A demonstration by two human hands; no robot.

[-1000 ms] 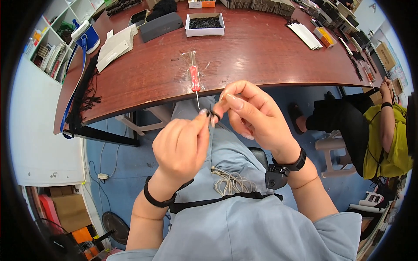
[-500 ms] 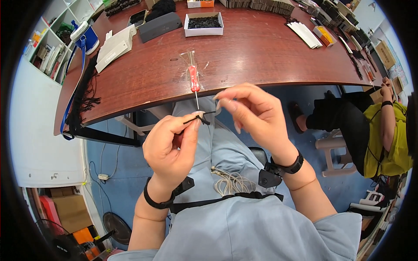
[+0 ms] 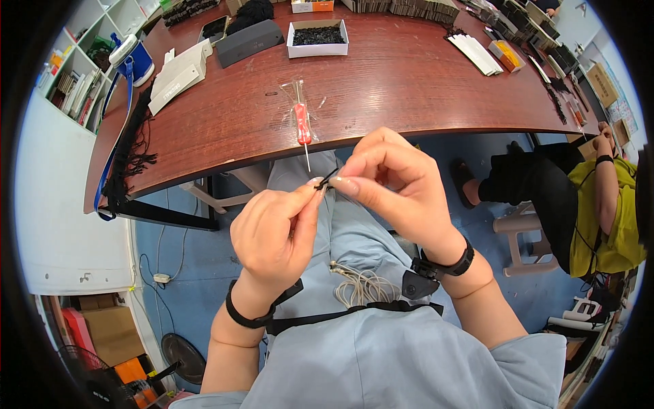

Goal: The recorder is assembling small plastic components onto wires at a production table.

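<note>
A short black cord [image 3: 329, 178] is held over my lap, just in front of the table edge. My left hand [image 3: 276, 228] pinches it between thumb and forefinger. From the other side, the thumb and fingertips of my right hand [image 3: 398, 184] close on the cord's upper part, almost touching the left fingertips. How the cord is looped or knotted is too small to make out. Just beyond my hands, a red-handled tool [image 3: 302, 123] with a thin metal shaft lies under clear tape on the table, its shaft reaching past the edge toward me.
On the brown table [image 3: 225, 129] stand a white box of small black pieces [image 3: 318, 41], a dark grey box [image 3: 250, 43] and a blue-and-white jug [image 3: 133, 60]. Black fringed cords [image 3: 129, 157] hang off its left end. Another person [image 3: 599, 204] sits at the right.
My right hand has come down and left onto the cord, its fingers closing beside my left fingertips. My left hand has shifted slightly right.
</note>
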